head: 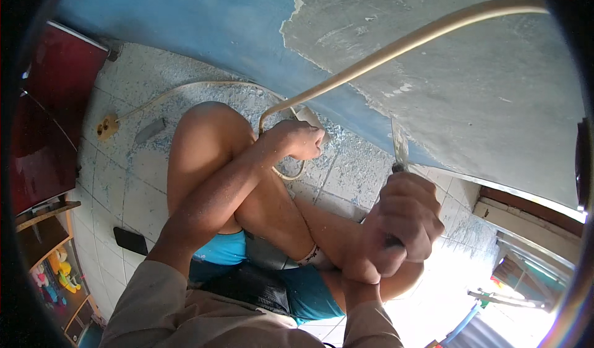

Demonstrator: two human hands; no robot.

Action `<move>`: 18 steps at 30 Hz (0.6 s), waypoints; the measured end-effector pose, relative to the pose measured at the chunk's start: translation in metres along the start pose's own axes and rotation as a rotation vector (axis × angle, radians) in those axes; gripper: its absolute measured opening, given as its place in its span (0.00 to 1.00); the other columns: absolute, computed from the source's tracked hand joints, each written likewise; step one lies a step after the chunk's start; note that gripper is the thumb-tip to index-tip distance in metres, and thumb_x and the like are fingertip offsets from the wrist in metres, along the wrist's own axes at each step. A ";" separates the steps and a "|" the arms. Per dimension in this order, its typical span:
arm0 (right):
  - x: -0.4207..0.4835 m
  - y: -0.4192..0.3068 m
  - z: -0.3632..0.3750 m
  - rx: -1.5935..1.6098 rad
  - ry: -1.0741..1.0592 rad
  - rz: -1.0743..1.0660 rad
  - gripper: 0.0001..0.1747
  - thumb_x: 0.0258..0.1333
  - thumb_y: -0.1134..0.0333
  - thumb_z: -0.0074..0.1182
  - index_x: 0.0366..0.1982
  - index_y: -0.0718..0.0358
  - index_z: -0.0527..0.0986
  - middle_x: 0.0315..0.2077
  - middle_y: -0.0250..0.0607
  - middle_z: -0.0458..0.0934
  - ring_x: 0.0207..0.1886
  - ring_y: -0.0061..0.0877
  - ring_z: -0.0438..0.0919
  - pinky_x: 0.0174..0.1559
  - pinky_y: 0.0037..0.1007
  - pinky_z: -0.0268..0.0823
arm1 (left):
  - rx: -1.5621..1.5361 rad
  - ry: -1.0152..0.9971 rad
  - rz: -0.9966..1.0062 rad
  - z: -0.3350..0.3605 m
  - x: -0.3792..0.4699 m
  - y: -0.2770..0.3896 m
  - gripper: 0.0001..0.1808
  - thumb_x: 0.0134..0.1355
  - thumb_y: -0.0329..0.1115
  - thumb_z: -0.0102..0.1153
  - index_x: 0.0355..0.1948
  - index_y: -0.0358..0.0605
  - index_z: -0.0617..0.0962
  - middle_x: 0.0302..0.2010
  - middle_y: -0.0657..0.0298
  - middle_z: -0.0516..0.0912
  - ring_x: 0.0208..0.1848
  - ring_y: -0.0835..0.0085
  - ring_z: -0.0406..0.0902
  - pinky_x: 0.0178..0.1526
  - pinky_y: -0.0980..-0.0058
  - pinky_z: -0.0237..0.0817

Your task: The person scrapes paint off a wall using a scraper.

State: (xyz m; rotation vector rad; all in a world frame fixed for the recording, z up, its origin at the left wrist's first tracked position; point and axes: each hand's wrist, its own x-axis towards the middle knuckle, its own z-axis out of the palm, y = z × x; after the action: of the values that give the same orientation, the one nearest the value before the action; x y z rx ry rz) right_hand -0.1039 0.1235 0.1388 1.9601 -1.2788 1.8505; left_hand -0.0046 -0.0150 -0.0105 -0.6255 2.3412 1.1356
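Note:
My right hand (406, 222) is wrapped around the handle of a scraper (400, 143). Its flat blade points up to the foot of a wall, where blue paint (199, 18) borders bare grey plaster (441, 78) along a ragged edge. My left hand (299, 140) is curled over my bent legs, beside a thick beige cable (371, 60). Whether its fingers grip anything is hidden. A flat pale piece (312, 118) shows just behind that hand, partly covered by it.
Paint flakes litter the tiled floor (345, 171). A socket block (107, 127) with a cord and a grey flat piece (151, 131) lie left of my knee. A dark phone-like slab (130, 240) is nearer me. Dark red furniture (55, 116) stands left; a doorway threshold (524, 218) lies right.

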 end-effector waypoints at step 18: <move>-0.007 0.026 0.006 -0.110 0.077 0.004 0.30 0.70 0.55 0.41 0.13 0.64 0.66 0.09 0.37 0.65 0.13 0.29 0.69 0.19 0.31 0.63 | 0.020 -0.042 -0.031 -0.004 0.002 0.004 0.19 0.65 0.50 0.60 0.50 0.49 0.79 0.49 0.55 0.87 0.53 0.56 0.83 0.55 0.58 0.72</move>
State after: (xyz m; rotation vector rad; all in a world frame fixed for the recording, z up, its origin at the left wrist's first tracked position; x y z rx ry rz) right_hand -0.1157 0.1074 0.1202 1.8143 -1.3317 1.7981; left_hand -0.0092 -0.0163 -0.0073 -0.6225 2.2972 1.1001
